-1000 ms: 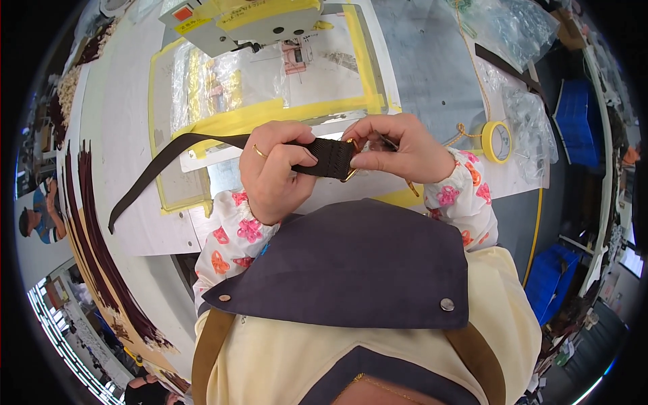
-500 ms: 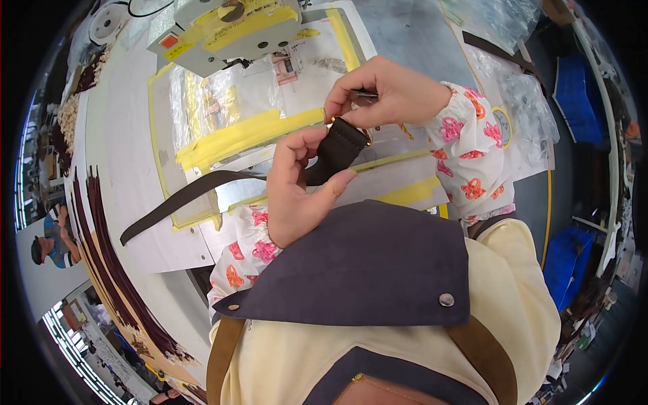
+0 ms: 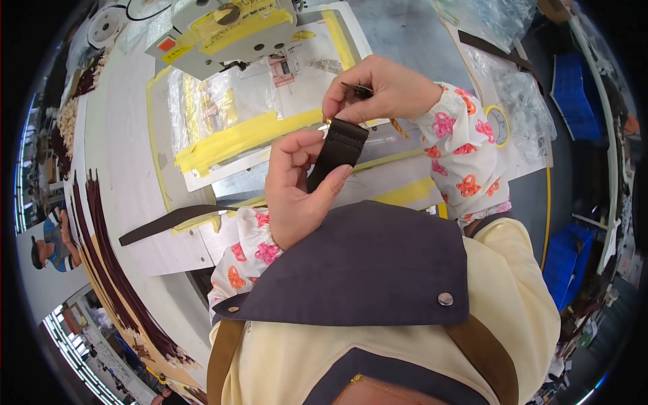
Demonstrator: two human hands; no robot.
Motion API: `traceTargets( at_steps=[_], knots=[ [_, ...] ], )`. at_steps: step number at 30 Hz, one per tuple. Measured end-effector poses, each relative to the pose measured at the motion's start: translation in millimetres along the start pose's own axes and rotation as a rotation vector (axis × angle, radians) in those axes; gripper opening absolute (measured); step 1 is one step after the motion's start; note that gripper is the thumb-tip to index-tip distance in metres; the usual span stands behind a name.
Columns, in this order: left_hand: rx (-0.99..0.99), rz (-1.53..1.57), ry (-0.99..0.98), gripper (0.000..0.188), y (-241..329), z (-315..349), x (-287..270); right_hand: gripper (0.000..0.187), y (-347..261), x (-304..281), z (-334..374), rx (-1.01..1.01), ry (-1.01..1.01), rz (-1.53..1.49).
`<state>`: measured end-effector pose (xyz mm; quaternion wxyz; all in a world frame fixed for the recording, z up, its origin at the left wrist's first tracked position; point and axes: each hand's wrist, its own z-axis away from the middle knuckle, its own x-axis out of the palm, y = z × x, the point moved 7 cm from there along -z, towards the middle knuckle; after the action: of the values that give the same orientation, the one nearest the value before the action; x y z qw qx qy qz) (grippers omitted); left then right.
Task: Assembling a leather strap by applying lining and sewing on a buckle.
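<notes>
A dark brown webbing strap [image 3: 339,152], with stitched rows across its folded end, stands between my hands in front of the sewing machine. My left hand [image 3: 297,185] is closed on it from the left, thumb on its near face. At its upper end my right hand [image 3: 378,91] pinches the fold, where a bit of gold-coloured metal [image 3: 331,123] peeps out. A small dark pointed piece [image 3: 359,90] also sits in the right hand; its kind is mostly hidden by the fingers. The strap's long tail [image 3: 165,223] runs left over the table.
A sewing machine [image 3: 229,34] with yellow tape stands beyond my hands, over a taped plastic-covered plate [image 3: 256,145]. Bundled dark red strips [image 3: 111,256] lie at left. A tape roll [image 3: 498,127] and clear plastic bags [image 3: 520,101] are at right; a person [image 3: 54,239] sits far left.
The strap end has turned so its stitched face lies flatter toward me. The dark piece in my right hand shows more. The tail has shifted slightly downward near my left wrist.
</notes>
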<state>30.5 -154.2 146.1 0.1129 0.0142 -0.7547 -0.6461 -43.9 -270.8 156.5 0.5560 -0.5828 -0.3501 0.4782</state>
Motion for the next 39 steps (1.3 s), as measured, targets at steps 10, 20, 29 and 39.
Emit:
traceTargets(
  at_steps=[10, 20, 29, 39],
  knots=[
    [0.002, -0.022, -0.018, 0.043, -0.6, 1.5, 0.6, 0.013, 5.1, 1.5, 1.2, -0.005, 0.011, -0.044],
    [0.291, -0.699, -0.085, 0.034, 8.9, -18.2, -9.2, 0.016, 34.4, 7.9, 8.5, 0.170, 0.087, 0.013],
    [-0.230, -0.412, -0.216, 0.019, -27.5, -15.9, -19.1, 0.025, 34.7, 21.2, 15.5, 0.180, 0.042, -0.090],
    [-0.341, -0.239, -0.234, 0.020, -42.2, -18.7, -15.7, 0.025, 42.1, 18.1, 17.6, 0.166, -0.010, 0.133]
  ],
)
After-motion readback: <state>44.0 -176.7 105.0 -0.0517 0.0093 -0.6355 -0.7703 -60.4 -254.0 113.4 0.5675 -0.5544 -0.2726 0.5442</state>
